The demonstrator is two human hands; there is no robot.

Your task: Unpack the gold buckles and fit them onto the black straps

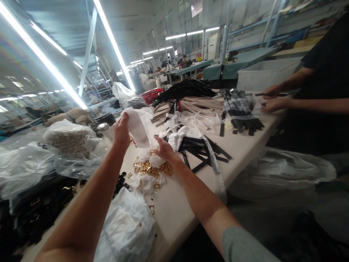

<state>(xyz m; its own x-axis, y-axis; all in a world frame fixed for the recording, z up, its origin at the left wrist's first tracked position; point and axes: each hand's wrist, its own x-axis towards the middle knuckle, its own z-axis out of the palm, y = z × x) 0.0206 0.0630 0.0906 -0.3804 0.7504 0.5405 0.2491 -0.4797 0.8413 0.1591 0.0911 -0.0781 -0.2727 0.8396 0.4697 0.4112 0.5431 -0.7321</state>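
Observation:
My left hand is raised above the table, fingers closed on the top of a white paper wrapper. My right hand grips the wrapper's lower end just over a pile of gold metal buckles lying on the white table. Some buckles lie scattered on crumpled white paper nearer to me. Black straps lie to the right of my right hand.
Clear plastic bags of parts sit at the left. Beige and black strap stacks lie further back. Another person's hands handle black strips at the right end. A large plastic bag hangs beside the table.

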